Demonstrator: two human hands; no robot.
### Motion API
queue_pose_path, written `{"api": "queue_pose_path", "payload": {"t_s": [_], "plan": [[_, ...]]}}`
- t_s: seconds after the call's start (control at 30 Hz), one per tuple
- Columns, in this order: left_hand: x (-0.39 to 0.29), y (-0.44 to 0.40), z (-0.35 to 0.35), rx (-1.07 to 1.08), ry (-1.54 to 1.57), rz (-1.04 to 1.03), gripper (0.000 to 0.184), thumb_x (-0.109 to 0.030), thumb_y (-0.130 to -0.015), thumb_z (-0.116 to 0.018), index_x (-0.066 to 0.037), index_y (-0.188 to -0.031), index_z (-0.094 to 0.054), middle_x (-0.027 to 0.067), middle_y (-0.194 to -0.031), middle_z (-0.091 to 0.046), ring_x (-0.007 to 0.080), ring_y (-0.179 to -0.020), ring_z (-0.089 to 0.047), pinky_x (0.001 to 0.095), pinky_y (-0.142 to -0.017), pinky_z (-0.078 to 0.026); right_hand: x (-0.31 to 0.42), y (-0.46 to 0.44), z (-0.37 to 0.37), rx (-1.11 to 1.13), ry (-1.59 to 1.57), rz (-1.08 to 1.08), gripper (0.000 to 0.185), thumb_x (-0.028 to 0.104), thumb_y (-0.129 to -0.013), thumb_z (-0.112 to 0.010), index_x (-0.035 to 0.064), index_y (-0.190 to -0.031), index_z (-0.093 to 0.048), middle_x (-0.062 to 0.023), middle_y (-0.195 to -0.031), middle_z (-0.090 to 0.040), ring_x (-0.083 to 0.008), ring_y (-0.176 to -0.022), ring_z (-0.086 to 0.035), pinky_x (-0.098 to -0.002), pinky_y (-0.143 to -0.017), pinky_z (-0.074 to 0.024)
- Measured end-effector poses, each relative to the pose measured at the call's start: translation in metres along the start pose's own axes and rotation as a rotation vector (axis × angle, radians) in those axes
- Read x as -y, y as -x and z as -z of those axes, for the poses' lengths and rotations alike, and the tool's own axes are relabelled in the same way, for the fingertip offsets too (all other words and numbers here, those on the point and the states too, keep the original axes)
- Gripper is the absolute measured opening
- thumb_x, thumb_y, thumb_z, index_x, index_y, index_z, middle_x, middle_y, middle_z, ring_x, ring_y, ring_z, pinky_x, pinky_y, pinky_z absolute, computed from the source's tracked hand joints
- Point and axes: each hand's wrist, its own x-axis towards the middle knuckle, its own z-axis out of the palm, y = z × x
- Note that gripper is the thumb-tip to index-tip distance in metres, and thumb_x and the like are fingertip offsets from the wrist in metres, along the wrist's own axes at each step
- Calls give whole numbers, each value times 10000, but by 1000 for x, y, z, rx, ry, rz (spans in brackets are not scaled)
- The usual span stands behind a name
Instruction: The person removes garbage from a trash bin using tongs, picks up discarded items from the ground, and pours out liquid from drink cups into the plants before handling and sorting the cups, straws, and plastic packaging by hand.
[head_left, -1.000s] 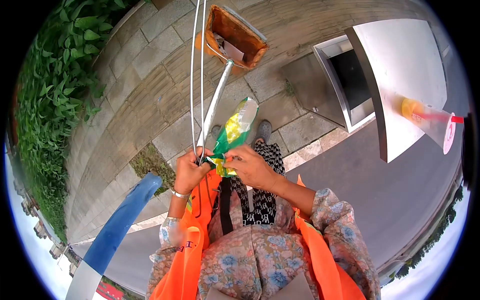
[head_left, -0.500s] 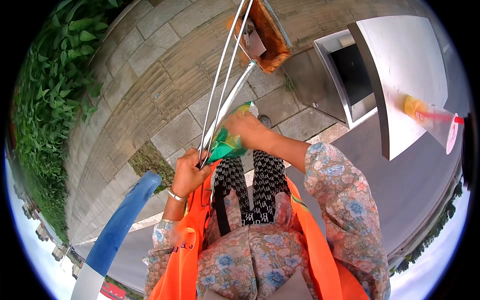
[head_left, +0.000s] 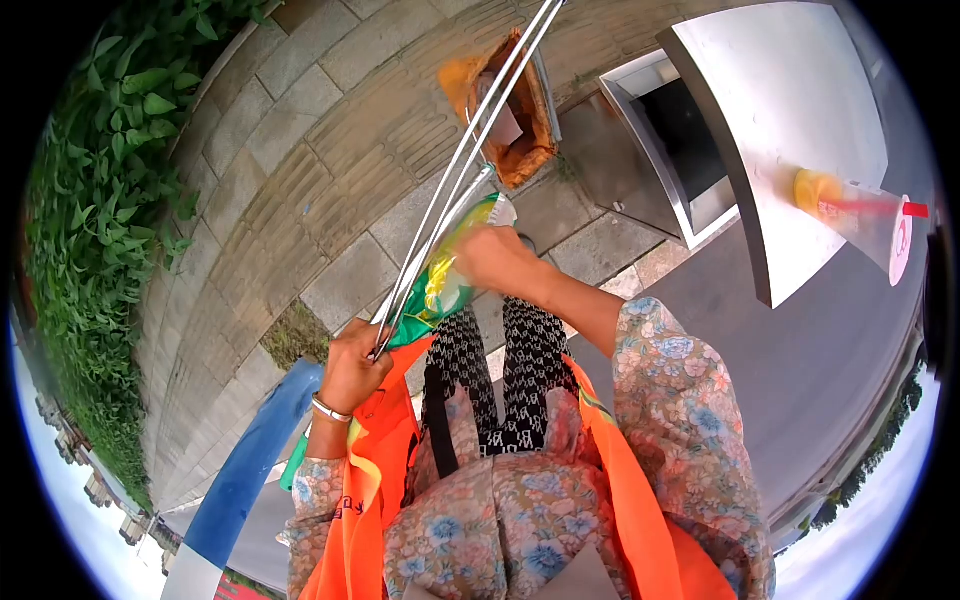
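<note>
My left hand [head_left: 357, 365] is closed around long metal tongs [head_left: 450, 180], the handle end of a dustpan pole and the lower end of a green and yellow plastic bag [head_left: 437, 285]. The tongs slant up to the right, past an orange-brown dustpan [head_left: 525, 125] with a scrap of paper in it. Slightly blurred, my right hand [head_left: 492, 257] lies over the upper part of the bag with its fingers curled; the fingertips are partly hidden.
On the right stands a metal bin [head_left: 665, 140] with a dark opening and a white top [head_left: 790, 110]. A clear cup [head_left: 850, 215] with a red straw rests on that top. Green bushes [head_left: 100, 200] line the left, and a blue and white pole [head_left: 245, 475] stands lower left.
My right hand has moved from the bag's lower end up to its upper part. The tongs now tilt further right, across the dustpan. My left hand keeps its hold and sits slightly lower left.
</note>
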Motion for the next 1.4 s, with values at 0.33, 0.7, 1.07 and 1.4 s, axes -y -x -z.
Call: {"api": "queue_pose_path", "payload": {"t_s": [0.33,0.7,1.07,1.4], "plan": [[-11,-10,-6,-40,45,22,231,8,-691,-626,-21,-920,-628,147,-767,-584,298,-686,-586,337,-624,-465,-10,2,49,40,-176,-153,184,180,-743,-587,21,-653,-607,-180,-738,-621,-362,-804,-594,-459,-696,-479],[-15,-10,-16,-113,172,86,235,-70,-730,-676,-60,-962,-640,155,-781,-611,339,-759,-581,403,-692,-473,6,-8,66,-47,-112,-201,109,90,-752,-636,39,-832,-582,-148,-798,-596,-370,-820,-564,-437,-701,-457],[12,-11,-23,-88,446,181,231,-66,-803,-669,-47,-1033,-672,-29,-739,-613,31,-675,-482,227,-618,-438,44,-1,65,148,-329,-20,308,56,-769,-682,32,-1050,-559,-116,-1105,-545,-265,-739,-576,-369,-679,-489],[16,-1,-30,-154,791,226,262,0,-825,-637,-22,-1085,-657,-9,-819,-641,36,-689,-546,194,-634,-452,21,-6,20,106,-427,-3,204,99,-820,-642,16,-995,-578,-105,-995,-570,-280,-893,-616,-363,-761,-505]]}}
